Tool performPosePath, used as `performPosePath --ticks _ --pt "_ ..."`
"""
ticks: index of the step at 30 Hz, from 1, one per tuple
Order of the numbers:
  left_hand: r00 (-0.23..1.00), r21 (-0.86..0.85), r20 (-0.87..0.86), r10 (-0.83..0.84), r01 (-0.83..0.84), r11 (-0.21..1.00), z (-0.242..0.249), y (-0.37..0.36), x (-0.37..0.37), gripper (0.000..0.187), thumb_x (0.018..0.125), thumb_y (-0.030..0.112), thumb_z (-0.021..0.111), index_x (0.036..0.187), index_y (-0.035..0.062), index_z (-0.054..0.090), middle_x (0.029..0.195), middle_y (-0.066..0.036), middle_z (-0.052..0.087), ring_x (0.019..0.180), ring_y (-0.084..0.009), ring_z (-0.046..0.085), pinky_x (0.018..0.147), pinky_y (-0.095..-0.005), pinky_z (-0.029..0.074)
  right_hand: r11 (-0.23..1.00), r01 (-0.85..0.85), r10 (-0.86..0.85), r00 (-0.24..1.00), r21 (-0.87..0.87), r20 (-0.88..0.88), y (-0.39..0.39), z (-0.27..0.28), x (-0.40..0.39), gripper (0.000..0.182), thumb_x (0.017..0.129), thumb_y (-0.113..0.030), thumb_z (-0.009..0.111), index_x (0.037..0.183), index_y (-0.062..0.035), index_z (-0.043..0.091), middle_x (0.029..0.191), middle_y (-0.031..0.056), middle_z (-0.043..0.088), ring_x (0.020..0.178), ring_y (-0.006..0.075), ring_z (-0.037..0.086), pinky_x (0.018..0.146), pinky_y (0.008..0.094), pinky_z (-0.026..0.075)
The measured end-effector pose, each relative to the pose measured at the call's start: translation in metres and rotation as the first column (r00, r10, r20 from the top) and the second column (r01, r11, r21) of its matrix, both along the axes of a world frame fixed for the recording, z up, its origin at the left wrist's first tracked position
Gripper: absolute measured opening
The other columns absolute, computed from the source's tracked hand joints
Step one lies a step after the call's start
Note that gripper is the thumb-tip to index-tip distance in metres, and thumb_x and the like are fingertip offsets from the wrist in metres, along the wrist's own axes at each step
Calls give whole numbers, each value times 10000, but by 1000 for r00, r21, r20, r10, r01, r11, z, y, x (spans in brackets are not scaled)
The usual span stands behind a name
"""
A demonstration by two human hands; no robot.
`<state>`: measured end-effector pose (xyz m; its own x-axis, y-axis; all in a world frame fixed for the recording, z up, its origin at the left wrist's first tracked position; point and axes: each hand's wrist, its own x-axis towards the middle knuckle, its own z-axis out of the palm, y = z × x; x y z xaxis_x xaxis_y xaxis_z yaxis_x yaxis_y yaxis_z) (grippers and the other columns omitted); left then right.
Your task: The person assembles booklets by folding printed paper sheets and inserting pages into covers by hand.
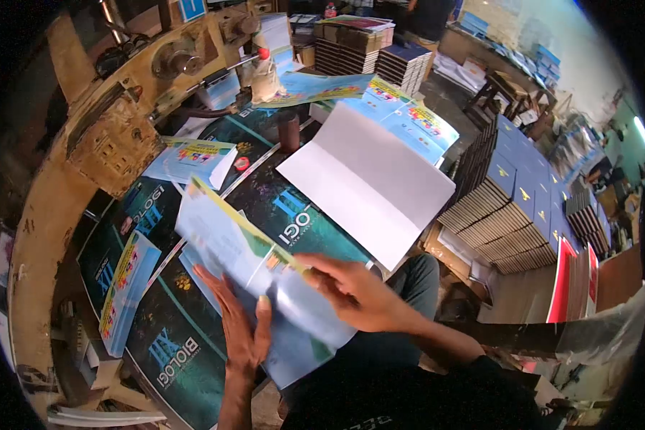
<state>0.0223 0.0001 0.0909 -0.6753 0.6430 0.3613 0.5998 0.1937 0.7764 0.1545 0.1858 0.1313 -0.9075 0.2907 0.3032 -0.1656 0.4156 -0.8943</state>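
Note:
A light blue printed cover sheet (294,315) with a yellow-green edge lies slanted in front of me. My left hand (240,322) rests on its left side, fingers apart and thumb on the sheet. My right hand (344,287) is at the sheet's right edge with its fingers curled together; what they hold, if anything, is hidden. Beyond the hands an open white sheet (380,186) with a fold lies on the dark green Biologi covers (186,344). Small stacks of blue and yellow printed covers (129,294) sit to the left.
A worn metal machine (115,143) stands at the left. A brown cylinder (288,134) and a red-rimmed roll (241,164) are on the work surface. Blue book stacks (512,193) rise at the right, with more stacks (355,46) behind. A person (430,21) stands at the back.

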Motion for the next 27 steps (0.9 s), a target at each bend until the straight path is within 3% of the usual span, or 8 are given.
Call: performPosePath --ticks 3,5,10,14,16,20,22,27 --pt "993 -101 -26 119 -121 987 8 5 4 947 1033 410 531 1598 -87 -42 1651 -377 -52 1554 -507 8 1239 -604 116 996 -49 66 972 -81 224 -8 -34 -11 422 975 -16 566 1393 2 517 921 203 676 722 215 660 628 313 480" --pt "847 -694 -507 -158 -293 658 -22 -3 -1 996 997 547 558 1587 -119 112 1640 -391 63 1560 -488 47 1234 -622 79 998 7 -20 974 58 227 2 -49 -15 459 969 -84 618 1401 18 501 1035 219 669 889 246 670 741 342 508" --pt "926 -540 -378 -18 -205 816 -8 3 12 1349 748 844 646 1568 -127 194 1632 -377 145 1555 -480 90 1230 -645 43 603 239 -616 745 761 254 66 -29 -7 796 928 -383 725 1504 38 373 1534 309 374 1432 412 379 1152 568 347" --pt "933 -524 -359 -29 -176 834 -7 3 12 1348 744 836 654 1570 -124 192 1644 -342 169 1560 -453 110 1234 -639 47 890 81 -369 707 449 603 100 5 3 436 979 -146 619 1385 4 564 1186 387 627 1150 480 642 908 508 525" --pt "932 -566 -360 -36 -188 803 -13 1 10 1307 780 812 646 1572 -122 187 1649 -327 176 1562 -446 115 1240 -628 62 704 187 -487 829 685 273 81 24 13 425 929 -31 550 1351 24 564 881 326 684 796 457 713 719 502 571" --pt "936 -563 -346 -67 -149 813 -13 2 4 1021 973 604 566 1584 -109 166 1661 -313 164 1561 -452 115 1254 -569 127 910 189 -230 971 369 69 32 56 5 404 1000 8 499 1401 -12 548 1029 333 689 938 439 722 786 454 565" --pt "996 -78 -80 50 -57 995 -9 2 -2 957 1007 553 532 1585 -114 162 1650 -340 151 1541 -489 146 1246 -601 113 986 164 -155 963 -21 221 20 42 -3 388 1029 -45 546 1416 -7 536 844 121 638 742 144 596 662 312 485" --pt "911 -455 -412 -16 -190 870 -25 -3 -3 759 1048 364 489 1533 -168 249 1620 -355 228 1521 -495 217 1247 -558 153 992 -31 72 936 -123 344 -8 -65 -9 535 988 -127 663 1465 22 472 897 50 614 740 117 529 658 293 447"
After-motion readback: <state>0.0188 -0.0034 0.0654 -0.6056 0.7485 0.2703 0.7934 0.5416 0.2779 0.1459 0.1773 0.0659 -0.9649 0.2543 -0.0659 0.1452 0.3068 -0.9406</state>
